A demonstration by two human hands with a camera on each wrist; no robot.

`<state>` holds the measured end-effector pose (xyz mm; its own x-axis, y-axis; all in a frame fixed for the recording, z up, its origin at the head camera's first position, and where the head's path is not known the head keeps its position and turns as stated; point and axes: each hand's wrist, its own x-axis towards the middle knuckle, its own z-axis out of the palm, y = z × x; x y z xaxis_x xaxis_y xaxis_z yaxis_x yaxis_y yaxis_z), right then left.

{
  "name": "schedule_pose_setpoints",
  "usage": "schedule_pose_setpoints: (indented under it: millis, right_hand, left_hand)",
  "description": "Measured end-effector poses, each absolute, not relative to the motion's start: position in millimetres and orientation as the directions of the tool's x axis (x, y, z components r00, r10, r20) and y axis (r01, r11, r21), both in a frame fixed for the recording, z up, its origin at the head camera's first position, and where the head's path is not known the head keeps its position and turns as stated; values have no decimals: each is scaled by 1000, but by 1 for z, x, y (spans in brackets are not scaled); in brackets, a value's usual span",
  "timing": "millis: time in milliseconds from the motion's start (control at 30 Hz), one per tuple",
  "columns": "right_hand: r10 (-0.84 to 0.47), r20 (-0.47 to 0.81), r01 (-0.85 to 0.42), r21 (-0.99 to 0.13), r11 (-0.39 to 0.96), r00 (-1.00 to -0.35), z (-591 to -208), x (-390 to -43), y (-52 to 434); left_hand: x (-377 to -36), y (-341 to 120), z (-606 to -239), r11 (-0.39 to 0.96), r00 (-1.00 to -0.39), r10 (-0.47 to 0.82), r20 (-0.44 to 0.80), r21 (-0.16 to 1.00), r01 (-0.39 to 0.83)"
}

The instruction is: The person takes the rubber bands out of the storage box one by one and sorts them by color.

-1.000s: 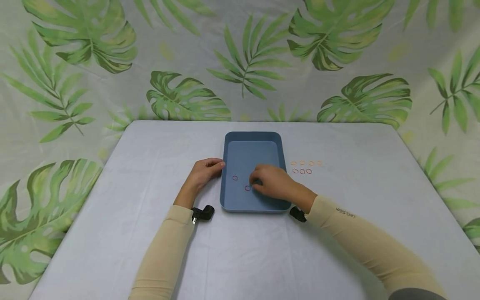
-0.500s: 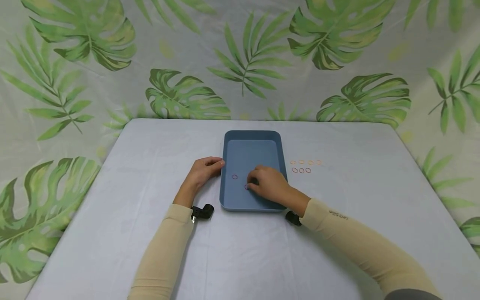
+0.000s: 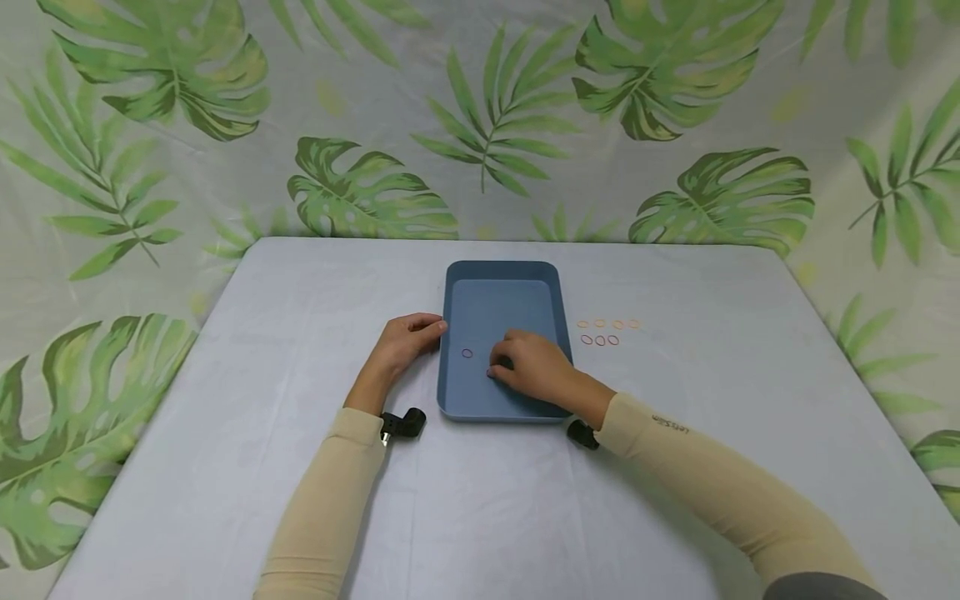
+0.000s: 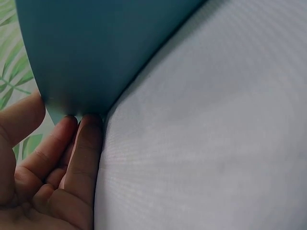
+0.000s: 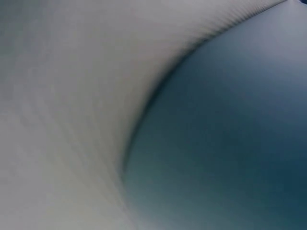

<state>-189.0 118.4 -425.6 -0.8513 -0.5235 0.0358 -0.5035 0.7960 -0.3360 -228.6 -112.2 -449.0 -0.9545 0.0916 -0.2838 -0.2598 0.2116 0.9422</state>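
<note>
A blue rectangular tray (image 3: 498, 310) lies on the white-covered table. My left hand (image 3: 408, 340) rests at its left side; in the left wrist view the fingertips of that hand (image 4: 57, 167) touch the tray's outer wall (image 4: 96, 52). Inside the tray, my right hand (image 3: 534, 367) has its thumb and forefinger curled together at a small dark red rubber band, which they almost wholly cover. Another thin red rubber band (image 3: 467, 357) lies on the tray floor to the left of these fingers. The right wrist view shows only the blurred tray edge (image 5: 158, 96), no hand.
Right of the tray, several orange rubber bands (image 3: 599, 326) form a row, with three red rubber bands (image 3: 600, 343) in a row below. A leaf-print cloth (image 3: 375, 196) hangs behind the table (image 3: 300, 292). Small black cameras (image 3: 405, 423) sit on both wrists.
My right hand has moved slightly left and closed its fingertips over the nearer red band, which was plainly visible before. The left hand stays at the tray's side.
</note>
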Motion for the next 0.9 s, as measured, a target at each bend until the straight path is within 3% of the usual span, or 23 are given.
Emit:
schedule_pose_setpoints:
  millis: [433, 900]
  right_hand:
    - [-540, 36, -522, -318, 791, -841, -424, -190, 120]
    - [-565, 34, -522, -431, 736, -825, -408, -196, 137]
  left_hand:
    - [-228, -112, -449, 212, -951, 94, -295, 939, -271]
    - [-229, -112, -450, 213, -954, 91, -285, 942, -261]
